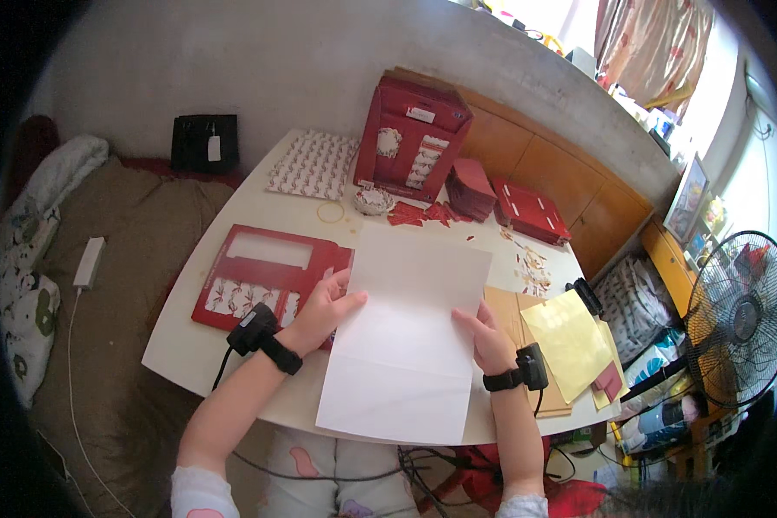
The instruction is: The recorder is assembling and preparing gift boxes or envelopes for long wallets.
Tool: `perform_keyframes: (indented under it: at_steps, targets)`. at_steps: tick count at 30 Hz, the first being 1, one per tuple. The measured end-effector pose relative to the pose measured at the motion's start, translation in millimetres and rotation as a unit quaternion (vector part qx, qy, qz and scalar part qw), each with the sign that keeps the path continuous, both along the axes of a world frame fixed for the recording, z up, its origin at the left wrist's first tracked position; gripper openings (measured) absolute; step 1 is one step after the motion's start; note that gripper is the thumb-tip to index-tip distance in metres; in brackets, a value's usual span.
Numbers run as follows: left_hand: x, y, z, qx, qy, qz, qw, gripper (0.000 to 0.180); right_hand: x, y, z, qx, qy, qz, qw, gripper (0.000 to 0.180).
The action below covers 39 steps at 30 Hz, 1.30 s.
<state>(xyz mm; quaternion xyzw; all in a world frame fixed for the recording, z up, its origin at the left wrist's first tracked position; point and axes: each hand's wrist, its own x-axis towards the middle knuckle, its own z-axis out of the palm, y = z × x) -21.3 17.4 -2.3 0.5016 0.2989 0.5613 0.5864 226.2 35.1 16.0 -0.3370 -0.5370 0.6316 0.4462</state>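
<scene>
A large white sheet of paper (410, 345) is held up between my hands over the near part of the table. My left hand (324, 309) grips its left edge, thumb on the front face. On the opposite edge my right hand (487, 338) pinches the paper the same way; the fingers behind the sheet are hidden. Left of the paper lies a flat dark-red cardboard piece (224, 256) with a cut-out window and a leaf-patterned white area, partly behind my left hand. Close to my right hand are yellow sheets (570, 338) on brown cardboard (502, 302).
On the white table (174, 345) stand a tall red box (388, 164), a stack of red cards (470, 192) and a flat red box (531, 210). A patterned white sheet (312, 164) lies at the back left. Red scraps (410, 213) are scattered about. A black fan (741, 319) stands right.
</scene>
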Motion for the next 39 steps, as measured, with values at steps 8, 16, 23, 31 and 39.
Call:
perform_keyframes:
  at_steps: [8, 16, 23, 31, 39]
  targets:
    - [-4, -5, 5, -0.070, -0.092, -0.089, 0.989, 0.032, 15, 3, -8, -0.036, 0.064, 0.059, 0.996, 0.030]
    - [-8, -5, 6, -0.103, -0.119, -0.114, 0.981, 0.019, 21, 2, 5, 0.003, 0.042, 0.143, 0.989, 0.028]
    - [-8, -6, 9, -0.059, -0.076, -0.163, 0.982, 0.024, 21, 3, 11, 0.040, 0.046, 0.182, 0.981, 0.026]
    - [-15, -7, 17, -0.069, -0.149, -0.290, 0.943, 0.045, 23, 6, 6, 0.036, 0.054, 0.214, 0.975, 0.025]
    - [-7, -14, 3, -0.090, 0.275, -0.305, 0.907, 0.042, -3, -10, 7, 0.061, -0.039, 0.293, 0.953, 0.031]
